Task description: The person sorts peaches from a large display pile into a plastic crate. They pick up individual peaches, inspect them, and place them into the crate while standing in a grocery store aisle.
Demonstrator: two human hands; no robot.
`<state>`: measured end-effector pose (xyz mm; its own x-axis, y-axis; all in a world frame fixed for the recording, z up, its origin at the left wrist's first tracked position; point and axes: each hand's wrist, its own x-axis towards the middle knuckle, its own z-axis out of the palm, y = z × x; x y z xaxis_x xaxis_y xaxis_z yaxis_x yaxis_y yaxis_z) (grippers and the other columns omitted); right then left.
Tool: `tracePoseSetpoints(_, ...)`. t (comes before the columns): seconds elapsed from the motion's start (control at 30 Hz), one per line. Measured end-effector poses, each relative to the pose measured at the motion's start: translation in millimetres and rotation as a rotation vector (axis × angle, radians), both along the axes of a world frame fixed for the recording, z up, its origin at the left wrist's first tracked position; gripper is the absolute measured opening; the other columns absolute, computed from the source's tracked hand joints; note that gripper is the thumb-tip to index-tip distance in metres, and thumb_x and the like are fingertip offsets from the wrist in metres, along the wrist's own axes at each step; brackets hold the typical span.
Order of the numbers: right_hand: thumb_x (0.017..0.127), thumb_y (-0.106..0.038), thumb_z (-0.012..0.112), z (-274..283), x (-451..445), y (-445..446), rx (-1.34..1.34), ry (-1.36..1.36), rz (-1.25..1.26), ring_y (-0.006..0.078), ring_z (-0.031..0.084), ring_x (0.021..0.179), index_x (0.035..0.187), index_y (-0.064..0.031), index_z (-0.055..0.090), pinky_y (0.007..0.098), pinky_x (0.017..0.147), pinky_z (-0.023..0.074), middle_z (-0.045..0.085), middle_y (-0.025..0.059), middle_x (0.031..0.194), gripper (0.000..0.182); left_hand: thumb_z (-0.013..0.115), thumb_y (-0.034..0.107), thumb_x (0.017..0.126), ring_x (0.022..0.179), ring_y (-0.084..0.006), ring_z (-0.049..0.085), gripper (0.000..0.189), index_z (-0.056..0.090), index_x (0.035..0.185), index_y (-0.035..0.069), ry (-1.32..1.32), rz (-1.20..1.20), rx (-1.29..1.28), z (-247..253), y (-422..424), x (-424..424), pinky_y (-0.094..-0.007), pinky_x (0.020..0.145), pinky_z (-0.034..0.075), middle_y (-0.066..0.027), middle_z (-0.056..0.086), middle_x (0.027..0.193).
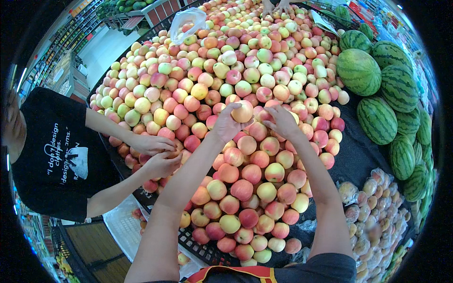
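A wide heap of red and yellow apples (241,190) fills the middle of the head view. In my left hand (226,123) is a pale orange-yellow apple (242,111), resting on the palm and fingers above the heap. To its right, my right hand (281,122) is palm down over the heap, fingers apart and close to a reddish apple; whether the fingertips touch it cannot be told. No apple shows within its grasp.
At left, a person in a black printed T-shirt (63,152) has both hands on the heap. Another person's hands (276,7) are at the far edge. Watermelons (358,72) and plastic-wrapped fruit (370,212) lie right. A clear plastic bag (187,24) lies on the far apples.
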<state>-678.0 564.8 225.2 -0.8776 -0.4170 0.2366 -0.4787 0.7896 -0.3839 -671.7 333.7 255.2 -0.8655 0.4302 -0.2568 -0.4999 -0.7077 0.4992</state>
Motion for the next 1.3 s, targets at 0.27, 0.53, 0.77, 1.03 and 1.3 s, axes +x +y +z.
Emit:
tracePoseSetpoints(0.27, 0.092, -0.026, 0.049, -10, -7, -4, -0.045, 0.041, 0.057, 0.0361, 0.057, 0.092, 0.122, -0.0092, 0.053, 0.0444, 0.077, 0.0472, 0.057, 0.0178, 0.1, 0.034, 0.063, 0.033, 0.086, 0.108, -0.0197, 0.052, 0.042, 0.048, 0.12, 0.013, 0.087, 0.0, -0.31, -22, 17, -21, -0.0403, 0.093, 0.041, -0.0044, 0.053, 0.118)
tracePoseSetpoints(0.53, 0.092, -0.048, 0.049, 25, -16, -7, -1.145, -0.818, -0.267, 0.0209, 0.064, 0.078, 0.118, -0.0066, 0.054, 0.0323, 0.067, 0.0509, 0.063, 0.0085, 0.1, 0.049, 0.065, 0.039, 0.086, 0.12, -0.0197, 0.043, 0.07, 0.034, 0.138, 0.005, 0.419, 0.036, -0.579, -10, 47, -25, -0.033, 0.102, 0.034, -0.0111, 0.046, 0.13)
tracePoseSetpoints(0.77, 0.089, -0.043, 0.058, 36, -27, 7, -1.198, -0.593, -0.233, 0.0156, 0.059, 0.088, 0.117, -0.0075, 0.055, 0.0288, 0.073, 0.05, 0.06, 0.0043, 0.1, 0.045, 0.067, 0.04, 0.082, 0.129, -0.0296, 0.039, 0.084, 0.025, 0.141, -0.003, 0.892, 0.063, -1.123, -20, 72, -38, -0.038, 0.106, 0.033, -0.0207, 0.038, 0.14)
tracePoseSetpoints(1.03, 0.081, -0.035, 0.067, 8, -14, 23, -0.059, 0.135, -0.238, 0.0342, 0.06, 0.091, 0.125, -0.0096, 0.049, 0.0431, 0.077, 0.0497, 0.058, 0.0172, 0.107, 0.054, 0.059, 0.007, 0.074, 0.086, -0.0327, 0.056, 0.019, 0.062, 0.093, 0.005, 1.244, 0.15, -1.239, -51, 58, -24, -0.0416, 0.076, 0.045, -0.012, 0.057, 0.089)
tracePoseSetpoints(1.3, 0.077, -0.027, 0.071, -2, -15, 11, 0.047, 0.145, -0.271, 0.035, 0.056, 0.097, 0.124, -0.0107, 0.05, 0.0435, 0.083, 0.0472, 0.055, 0.0161, 0.107, 0.054, 0.061, 0.002, 0.071, 0.096, -0.0333, 0.055, 0.032, 0.057, 0.102, 0.002, 1.274, 0.183, -1.304, -55, 56, -20, -0.0416, 0.082, 0.046, -0.0137, 0.058, 0.102)
